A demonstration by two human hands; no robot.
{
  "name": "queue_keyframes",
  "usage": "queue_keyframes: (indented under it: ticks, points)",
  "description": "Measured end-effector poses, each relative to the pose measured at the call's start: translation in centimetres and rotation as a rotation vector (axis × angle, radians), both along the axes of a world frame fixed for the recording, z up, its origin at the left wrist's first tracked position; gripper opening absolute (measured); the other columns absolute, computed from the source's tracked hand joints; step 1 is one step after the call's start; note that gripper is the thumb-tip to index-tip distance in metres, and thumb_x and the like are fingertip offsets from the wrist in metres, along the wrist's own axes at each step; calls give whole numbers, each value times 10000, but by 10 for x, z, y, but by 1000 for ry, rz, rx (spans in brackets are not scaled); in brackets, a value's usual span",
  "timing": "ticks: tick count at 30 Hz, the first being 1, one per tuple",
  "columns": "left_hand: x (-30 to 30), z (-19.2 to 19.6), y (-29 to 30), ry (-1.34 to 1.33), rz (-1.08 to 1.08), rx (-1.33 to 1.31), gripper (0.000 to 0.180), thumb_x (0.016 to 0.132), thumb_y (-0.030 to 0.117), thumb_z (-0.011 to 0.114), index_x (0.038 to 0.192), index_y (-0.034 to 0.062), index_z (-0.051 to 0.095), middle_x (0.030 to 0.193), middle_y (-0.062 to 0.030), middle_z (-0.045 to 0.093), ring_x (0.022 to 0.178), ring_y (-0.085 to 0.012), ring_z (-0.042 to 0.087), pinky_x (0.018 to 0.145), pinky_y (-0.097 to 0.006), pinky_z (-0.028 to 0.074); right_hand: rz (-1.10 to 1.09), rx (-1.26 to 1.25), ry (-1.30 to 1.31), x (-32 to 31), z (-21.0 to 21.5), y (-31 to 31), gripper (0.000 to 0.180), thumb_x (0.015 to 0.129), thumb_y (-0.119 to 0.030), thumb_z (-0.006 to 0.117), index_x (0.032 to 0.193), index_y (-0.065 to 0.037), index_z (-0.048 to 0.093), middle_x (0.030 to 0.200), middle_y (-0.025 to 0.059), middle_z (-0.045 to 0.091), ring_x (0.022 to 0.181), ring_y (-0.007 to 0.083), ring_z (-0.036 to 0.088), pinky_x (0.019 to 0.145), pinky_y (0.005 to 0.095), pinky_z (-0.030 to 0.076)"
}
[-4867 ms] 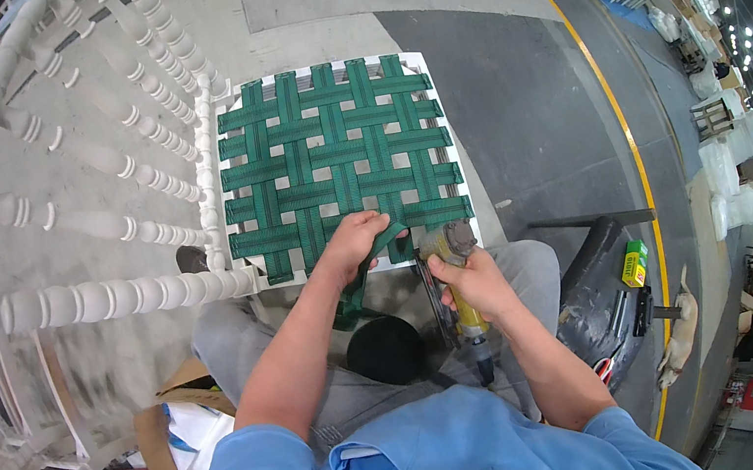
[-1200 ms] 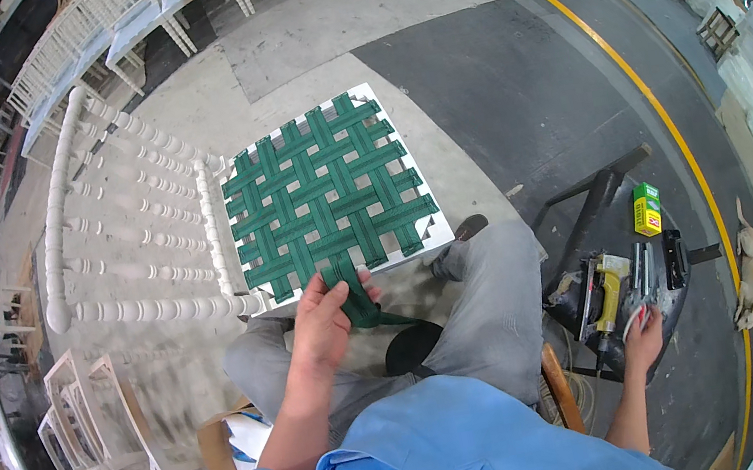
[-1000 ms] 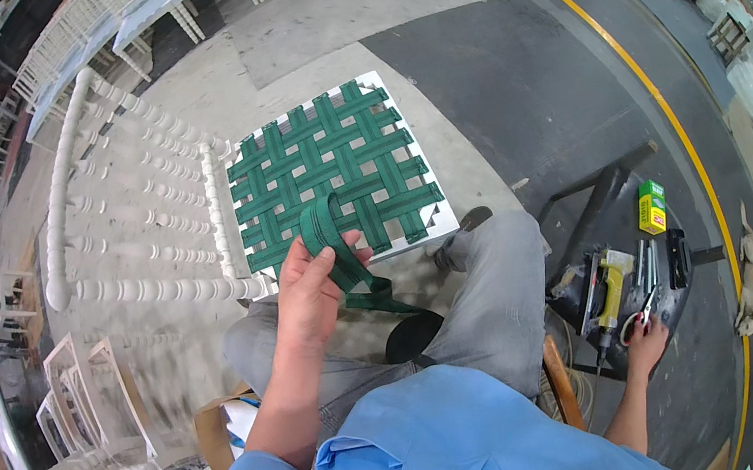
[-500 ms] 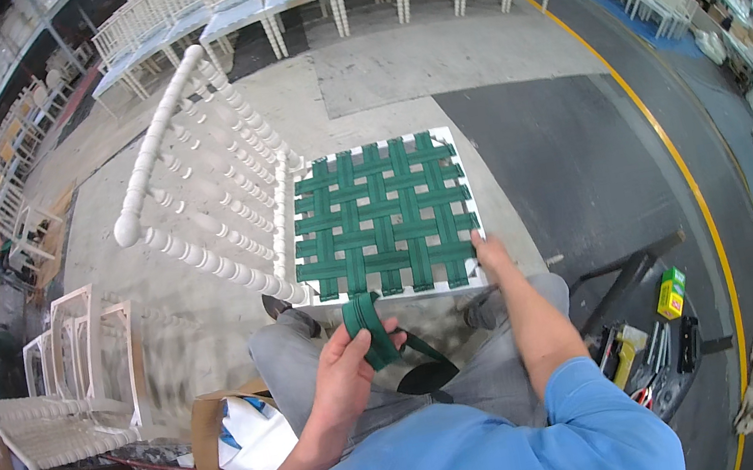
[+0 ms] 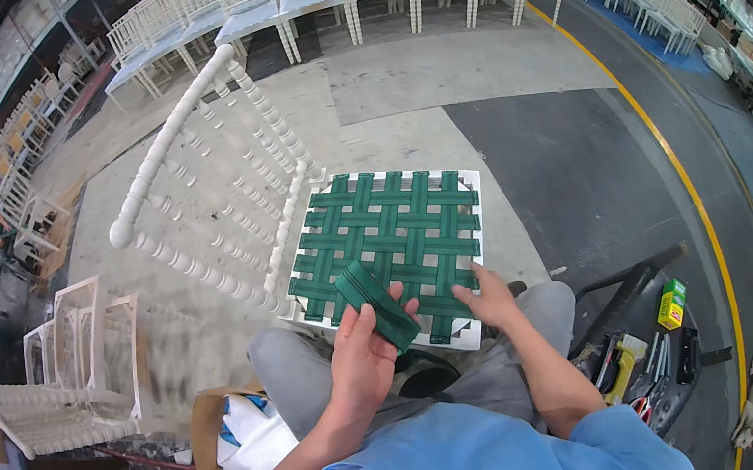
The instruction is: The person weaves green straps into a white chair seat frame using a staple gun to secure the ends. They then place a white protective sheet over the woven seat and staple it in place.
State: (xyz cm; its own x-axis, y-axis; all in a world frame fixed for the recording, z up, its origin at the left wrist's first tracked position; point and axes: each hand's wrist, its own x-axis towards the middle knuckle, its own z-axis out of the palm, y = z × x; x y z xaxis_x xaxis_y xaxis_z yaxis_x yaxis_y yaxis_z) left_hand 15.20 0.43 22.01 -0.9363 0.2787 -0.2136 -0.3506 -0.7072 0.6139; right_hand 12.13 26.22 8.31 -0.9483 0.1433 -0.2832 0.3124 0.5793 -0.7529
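The left hand (image 5: 362,357) grasps a folded length of green strap (image 5: 373,300), thumb on top and fingers beneath; the strap slants over the near edge of the woven seat (image 5: 394,222) of a white chair (image 5: 172,145), whose spindled back stands to the person's left. The right hand (image 5: 492,300) is at the seat's near right corner, thumb toward the webbing; whether its fingers grip the rail or only rest there, I cannot tell. A dark roll (image 5: 429,382) sits between the knees, below the strap.

To handle the strap well, judge its fold before pulling; keep it flat, face up, with no twist; pinch across its full width so that it draws evenly; leave slack on the roll side so nothing tugs; let the right hand steady the chair without pressing the woven bands out of line; line the strap up with the bands' own edges.

On the worktop (image 5: 670,393) at the right, a yellow tool (image 5: 625,363) and scissors (image 5: 641,407) lie within easy reach.
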Motion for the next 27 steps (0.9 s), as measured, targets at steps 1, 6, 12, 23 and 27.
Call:
queue_keyframes:
  ticks: [1, 6, 12, 23, 27]
  points:
    - [-10, 10, 11, 25, -15, 54, 377, 1144, 232, 387, 1488, 82, 422, 1453, -179, 571, 1262, -383, 626, 1084, -526, 523, -22, -280, 190, 2, 12, -2, 588, 1033, -354, 651, 1484, -10, 495, 1280, 156, 659, 1261, 242, 571, 1028, 381, 501]
    - [-36, 41, 23, 24, 79, 108, 361, 1135, 217, 417, 1466, 74, 442, 1439, -165, 587, 1253, -382, 634, 1086, -561, 520, 370, -861, 58, 44, 81, -57, 235, 1020, -145, 682, 1202, 1, 650, 1009, 3, 669, 953, 86, 618, 812, 257, 508]
    - [-113, -13, -7, 71, 98, -138, 197, 1071, 99, 561, 1248, 19, 599, 1181, -140, 723, 1013, -287, 734, 887, -444, 625, 180, -905, -128, 58, 91, -30, 82, 1004, -93, 688, 1001, -13, 667, 872, -30, 661, 771, 41, 590, 684, 224, 470]
    - [-249, -153, 13, 23, -323, -994, 181, 948, 109, 727, 1096, 24, 665, 948, -44, 706, 682, -165, 683, 585, -345, 578, -208, -412, -249, 9, -1, 17, 158, 983, -148, 715, 1007, 7, 727, 807, 45, 710, 712, 127, 636, 657, 309, 515]
    - [-261, -192, 18, 313, -278, -1491, 205, 858, 194, 802, 927, 11, 742, 784, -82, 718, 660, -171, 685, 591, -370, 549, -147, 235, 145, -9, -25, 18, 247, 958, -181, 739, 1102, 19, 716, 873, 86, 701, 752, 187, 663, 687, 362, 540]
